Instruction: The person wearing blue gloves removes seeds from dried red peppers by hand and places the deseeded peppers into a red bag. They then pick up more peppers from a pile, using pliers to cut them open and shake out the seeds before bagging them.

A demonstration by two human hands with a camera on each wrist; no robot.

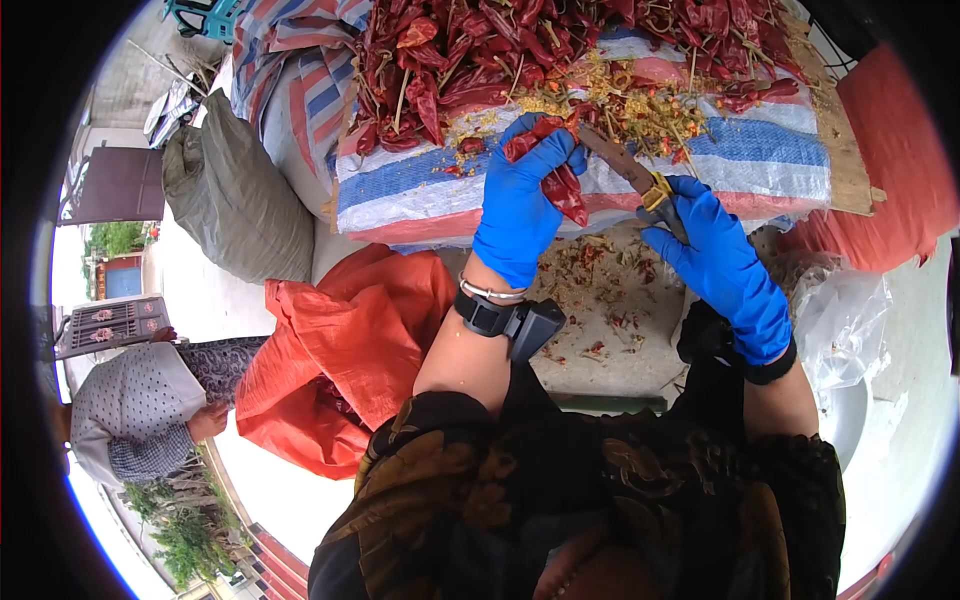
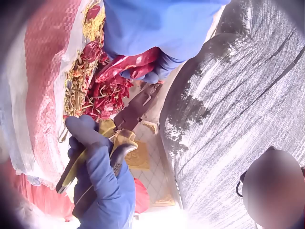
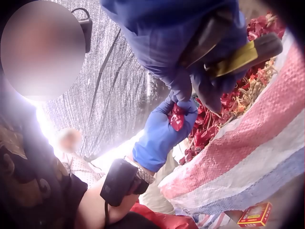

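Note:
In the head view my blue-gloved left hand [image 1: 520,208] pinches dried red chili peppers [image 1: 566,192], whose ends stick out past the fingers. My right hand [image 1: 728,268], also gloved in blue, grips a pair of pruning shears [image 1: 622,164] with rusty brown blades and yellow-and-black handles. The blade tips reach the top of the held peppers, close by the left fingertips. Both hands are over the near edge of a striped woven sheet [image 1: 780,150]. In the left wrist view the handles of the shears [image 2: 123,138] spread apart within the right hand's grip.
A heap of dried chilies [image 1: 480,50] covers the far part of the sheet, with yellow seeds and stem bits [image 1: 640,110] before it. An orange-red sack [image 1: 350,340] and a grey sack [image 1: 235,190] stand at left. Another person [image 1: 140,410] is at far left.

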